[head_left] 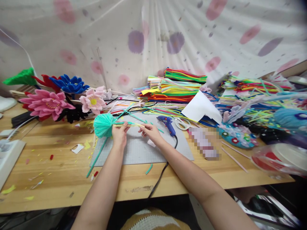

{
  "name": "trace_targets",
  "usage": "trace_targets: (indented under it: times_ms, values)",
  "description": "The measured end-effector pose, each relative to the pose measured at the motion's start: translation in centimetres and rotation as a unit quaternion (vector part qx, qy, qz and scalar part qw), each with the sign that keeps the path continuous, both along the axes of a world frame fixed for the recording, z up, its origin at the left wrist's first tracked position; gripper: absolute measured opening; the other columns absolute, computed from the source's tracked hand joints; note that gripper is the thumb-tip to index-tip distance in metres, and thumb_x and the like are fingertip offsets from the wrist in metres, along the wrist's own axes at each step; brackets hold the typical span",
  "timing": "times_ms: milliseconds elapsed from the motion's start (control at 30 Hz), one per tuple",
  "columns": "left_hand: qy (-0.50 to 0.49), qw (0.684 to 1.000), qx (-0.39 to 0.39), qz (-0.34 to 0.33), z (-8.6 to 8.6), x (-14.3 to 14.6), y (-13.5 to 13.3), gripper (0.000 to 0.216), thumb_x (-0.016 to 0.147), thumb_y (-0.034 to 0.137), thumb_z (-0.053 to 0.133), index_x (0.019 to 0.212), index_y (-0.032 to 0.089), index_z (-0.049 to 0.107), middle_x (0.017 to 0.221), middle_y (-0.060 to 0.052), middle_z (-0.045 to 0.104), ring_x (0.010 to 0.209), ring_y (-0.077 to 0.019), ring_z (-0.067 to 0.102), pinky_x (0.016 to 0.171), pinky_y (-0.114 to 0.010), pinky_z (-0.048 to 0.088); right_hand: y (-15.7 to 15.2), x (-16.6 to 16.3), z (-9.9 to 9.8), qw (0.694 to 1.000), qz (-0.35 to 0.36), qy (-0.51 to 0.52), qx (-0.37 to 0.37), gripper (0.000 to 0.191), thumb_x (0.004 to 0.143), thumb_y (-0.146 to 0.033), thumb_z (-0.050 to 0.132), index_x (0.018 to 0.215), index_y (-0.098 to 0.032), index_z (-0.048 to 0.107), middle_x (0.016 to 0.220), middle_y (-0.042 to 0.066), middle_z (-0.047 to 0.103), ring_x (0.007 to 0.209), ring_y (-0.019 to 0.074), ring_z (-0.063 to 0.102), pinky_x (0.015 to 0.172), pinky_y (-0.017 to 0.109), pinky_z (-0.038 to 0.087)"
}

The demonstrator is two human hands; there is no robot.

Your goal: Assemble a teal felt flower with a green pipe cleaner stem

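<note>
the teal fluffy ball (104,125) is held over the left edge of the grey mat (144,151), its green stem (95,159) slanted down onto the wooden table (59,172). the left hand (120,134) is pinched on a thin strand (131,124) just beside the ball, and the right hand (150,130) is pinched on the same strand further along. the hands are near, not touching. a blue glue gun (168,123) is seen just right of the right hand, scissors (182,124) beside it, a pink flower (45,103) well off left.
</note>
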State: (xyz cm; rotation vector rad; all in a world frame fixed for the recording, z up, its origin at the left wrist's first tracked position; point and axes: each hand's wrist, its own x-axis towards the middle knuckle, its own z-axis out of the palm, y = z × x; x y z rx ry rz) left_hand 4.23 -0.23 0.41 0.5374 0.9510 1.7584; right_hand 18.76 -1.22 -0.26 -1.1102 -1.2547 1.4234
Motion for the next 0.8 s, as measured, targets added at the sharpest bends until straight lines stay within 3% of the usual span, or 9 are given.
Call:
trace_targets:
  times_ms: [133,267,367,567,667,733,800]
  values:
    - [0.035,0.999,-0.001,0.017,-0.3,-0.1,-0.2,0.049,0.045,0.018,0.077,0.08,0.019,0.043,0.067,0.006,0.058,0.061,-0.0093,0.059,0.066,-0.029,0.051,0.3,0.1,-0.3,1.0,-0.009,-0.014,-0.001,0.038,0.064,-0.044,0.062,0.091,-0.018,0.059,0.07,0.0,0.062,0.05,0.0068,0.051,0.044,0.018,0.041]
    - [0.061,0.998,-0.004,0.022,0.2,0.2,-0.4,0.046,0.048,0.02,0.076,0.079,0.019,0.043,0.067,0.006,0.058,0.061,-0.0096,0.059,0.068,-0.031,0.051,-0.2,1.5,0.0,0.993,-0.076,-0.069,0.051,0.028,0.07,-0.046,0.055,0.069,-0.019,0.05,0.058,-0.003,0.054,0.047,0.0075,0.049,0.043,0.019,0.038]
    - [0.068,0.997,-0.005,0.037,1.0,1.0,-0.5,0.043,0.049,0.02,0.076,0.078,0.018,0.044,0.069,0.005,0.058,0.063,-0.01,0.06,0.069,-0.032,0.052,-1.0,3.3,0.4,0.982,-0.084,-0.143,0.092,0.032,0.075,-0.046,0.048,0.057,-0.019,0.044,0.047,-0.005,0.047,0.041,0.007,0.043,0.043,0.02,0.034]
    - [0.045,0.997,-0.008,0.054,1.6,2.1,-0.7,0.04,0.051,0.016,0.075,0.076,0.019,0.044,0.069,0.005,0.058,0.066,-0.0104,0.06,0.072,-0.033,0.051,-3.6,8.3,2.3,0.974,0.046,-0.223,0.018,0.045,0.076,-0.058,0.041,0.052,-0.019,0.044,0.042,-0.003,0.048,0.035,0.0077,0.041,0.04,0.021,0.031]
    - [0.043,0.997,0.01,0.055,1.6,1.8,-0.5,0.042,0.05,0.016,0.076,0.077,0.019,0.044,0.07,0.004,0.058,0.066,-0.0105,0.06,0.073,-0.033,0.051,-4.5,11.7,2.9,0.953,0.105,-0.284,-0.018,0.051,0.073,-0.063,0.041,0.049,-0.018,0.046,0.04,-0.001,0.048,0.035,0.0084,0.04,0.041,0.022,0.031]
    - [0.05,0.997,0.02,0.055,1.7,1.4,-0.3,0.043,0.049,0.018,0.077,0.078,0.019,0.045,0.07,0.005,0.058,0.066,-0.0103,0.06,0.073,-0.033,0.051,-4.5,13.7,2.8,0.929,0.072,-0.362,0.015,0.05,0.069,-0.063,0.048,0.048,-0.018,0.046,0.042,-0.001,0.048,0.04,0.009,0.041,0.044,0.023,0.03]
    - [0.059,0.997,0.025,0.053,1.8,0.9,-0.1,0.044,0.048,0.02,0.077,0.077,0.019,0.045,0.07,0.005,0.057,0.065,-0.0102,0.06,0.072,-0.033,0.051,-3.8,14.9,2.3,0.899,-0.027,-0.433,0.059,0.044,0.063,-0.061,0.057,0.054,-0.018,0.049,0.048,-0.002,0.05,0.046,0.0108,0.044,0.047,0.024,0.03]
